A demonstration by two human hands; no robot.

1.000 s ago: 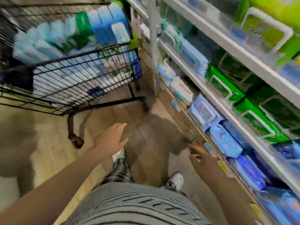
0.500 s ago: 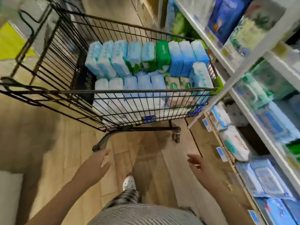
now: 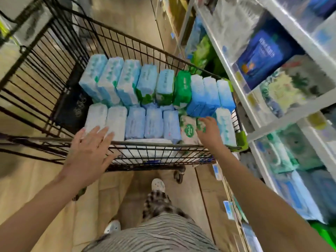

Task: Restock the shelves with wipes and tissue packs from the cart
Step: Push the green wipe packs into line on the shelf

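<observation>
Lower left: left hand [image 3: 87, 155], splayed open, over cart [image 3: 154, 143] rim by pale tissue packs [image 3: 116, 120]. Right hand [image 3: 209, 132] at white-green wipes pack [image 3: 188, 130], grip unclear; label blurred.

Head-worn view, steeply down, cart [image 3: 154, 143] seemingly near
</observation>
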